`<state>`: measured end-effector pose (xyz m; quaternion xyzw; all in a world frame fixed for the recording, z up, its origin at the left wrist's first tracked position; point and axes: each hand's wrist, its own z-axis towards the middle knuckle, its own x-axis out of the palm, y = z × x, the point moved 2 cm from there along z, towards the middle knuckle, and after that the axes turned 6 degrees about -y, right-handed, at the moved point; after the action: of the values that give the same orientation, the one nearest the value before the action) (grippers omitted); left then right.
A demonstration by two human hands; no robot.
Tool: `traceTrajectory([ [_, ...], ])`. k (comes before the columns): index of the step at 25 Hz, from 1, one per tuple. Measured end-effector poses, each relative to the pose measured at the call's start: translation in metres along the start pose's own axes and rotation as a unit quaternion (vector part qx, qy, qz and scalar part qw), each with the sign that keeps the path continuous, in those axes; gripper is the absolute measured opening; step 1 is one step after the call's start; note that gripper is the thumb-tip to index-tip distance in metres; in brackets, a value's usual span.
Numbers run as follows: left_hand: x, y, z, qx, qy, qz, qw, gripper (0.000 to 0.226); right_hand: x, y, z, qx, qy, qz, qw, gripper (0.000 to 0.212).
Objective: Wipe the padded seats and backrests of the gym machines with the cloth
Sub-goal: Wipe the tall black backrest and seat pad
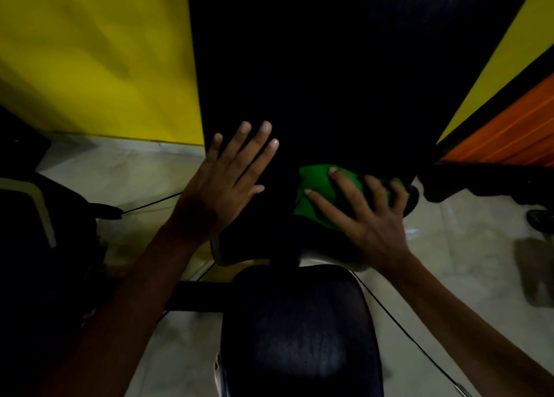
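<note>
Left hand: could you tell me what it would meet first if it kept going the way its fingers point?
Probably only more of the black backrest: the left hand already lies flat on it, fingers pointing up along the pad, though depth is unclear.

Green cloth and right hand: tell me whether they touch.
Touching. The head view shows the right hand with its spread fingers lying directly on the green cloth, pressing it against the black backrest.

Dim, underexposed, soft blur, wide-angle edge distortion
</note>
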<state>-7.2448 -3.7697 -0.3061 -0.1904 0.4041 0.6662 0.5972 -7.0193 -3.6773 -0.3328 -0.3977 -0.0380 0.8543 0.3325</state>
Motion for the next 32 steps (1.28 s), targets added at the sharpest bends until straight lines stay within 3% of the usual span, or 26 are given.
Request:
traceTrajectory([
  [3, 0.0, -0.007, -0.001, -0.011, 0.001, -0.02, 1.0, 0.07, 0.004, 0.007, -0.015, -0.139, 0.038, 0.014, 0.989, 0.054],
  [4, 0.0, -0.01, -0.001, 0.001, 0.001, -0.011, 1.0, 0.069, 0.003, -0.001, -0.014, -0.147, 0.054, 0.026, 0.987, 0.049],
  [7, 0.005, -0.014, 0.003, 0.026, 0.003, 0.004, 1.0, 0.068, -0.003, -0.016, -0.012, 0.016, 0.028, 0.01, 0.999, 0.041],
  [8, 0.006, -0.017, 0.004, 0.028, 0.004, 0.008, 1.0, 0.068, -0.001, -0.013, -0.018, 0.018, 0.023, 0.0, 1.0, 0.04],
  [11, 0.007, -0.025, 0.004, 0.03, 0.004, 0.022, 0.999, 0.069, 0.004, -0.005, -0.035, -0.143, 0.045, 0.016, 0.989, 0.033],
  [12, 0.008, -0.029, 0.004, 0.035, 0.005, 0.031, 0.999, 0.069, 0.003, -0.011, -0.036, -0.143, 0.054, 0.021, 0.988, 0.034],
  [15, 0.01, -0.037, 0.01, 0.044, 0.008, 0.048, 0.998, 0.07, 0.001, -0.015, -0.037, -0.025, 0.041, -0.003, 0.999, 0.04],
  [19, 0.012, -0.041, 0.008, 0.033, 0.001, 0.052, 0.998, 0.068, 0.009, 0.003, -0.061, -0.204, 0.065, 0.003, 0.977, 0.037],
  [22, 0.015, -0.042, 0.008, 0.031, 0.006, 0.061, 0.998, 0.065, 0.013, -0.003, -0.064, -0.16, 0.048, -0.007, 0.986, 0.036],
  [23, 0.016, -0.043, 0.008, 0.028, 0.008, 0.051, 0.998, 0.065, 0.018, 0.002, -0.07, -0.181, 0.058, -0.005, 0.982, 0.036],
  [26, 0.016, -0.048, 0.003, 0.04, 0.0, 0.05, 0.998, 0.062, 0.032, 0.031, -0.092, -0.33, 0.125, 0.006, 0.936, 0.046],
  [32, 0.023, -0.057, -0.004, 0.052, 0.0, 0.033, 0.998, 0.052, 0.033, 0.034, -0.108, -0.296, 0.149, 0.009, 0.943, 0.043],
])
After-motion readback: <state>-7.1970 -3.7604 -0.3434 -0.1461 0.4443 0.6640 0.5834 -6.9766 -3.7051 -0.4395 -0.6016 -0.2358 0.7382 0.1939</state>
